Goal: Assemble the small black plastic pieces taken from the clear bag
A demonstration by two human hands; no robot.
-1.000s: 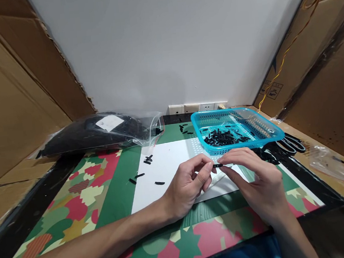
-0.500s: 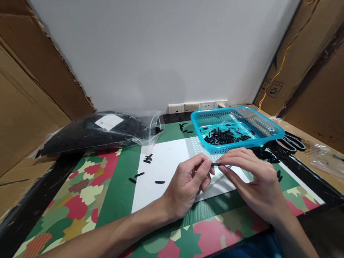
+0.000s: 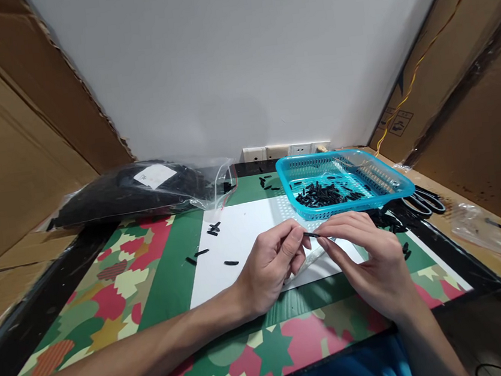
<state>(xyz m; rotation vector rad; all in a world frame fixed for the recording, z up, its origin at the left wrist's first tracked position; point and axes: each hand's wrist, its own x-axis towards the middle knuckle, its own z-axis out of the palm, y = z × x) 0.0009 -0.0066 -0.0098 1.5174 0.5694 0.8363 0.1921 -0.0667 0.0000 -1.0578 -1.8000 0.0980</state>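
Detail of the black piece (image 3: 312,234) hard to make out: thin, short, mostly covered by fingertips, shape unclear. Forearms cut off by the lower edge. Scissors (image 3: 422,203) half hidden behind the basket (image 3: 395,186), only the dark handles showing. Contents of the small clear bag (image 3: 479,227) at far right too faint to tell.

Left hand (image 3: 268,267) resting low over the white sheet (image 3: 243,243), fingers curled, thumb and forefinger pinching one end of the piece. Right hand (image 3: 369,259) opposite, palm down, fingertips pinching the other end; both hands closed on it, nearly touching. Piece held level just above the sheet, in front of the basket.

Basket blue, open-weave, standing at the back right of the sheet, holding a heap of small black pieces (image 3: 323,194) in its middle. Large clear bag (image 3: 142,191) at back left, lying flat, stuffed with black material, white label on top. Loose black pieces (image 3: 212,230) scattered on the sheet left of the hands, a few more behind the basket. All on a green, red and cream mat (image 3: 120,281), cardboard walls (image 3: 6,149) at both sides.
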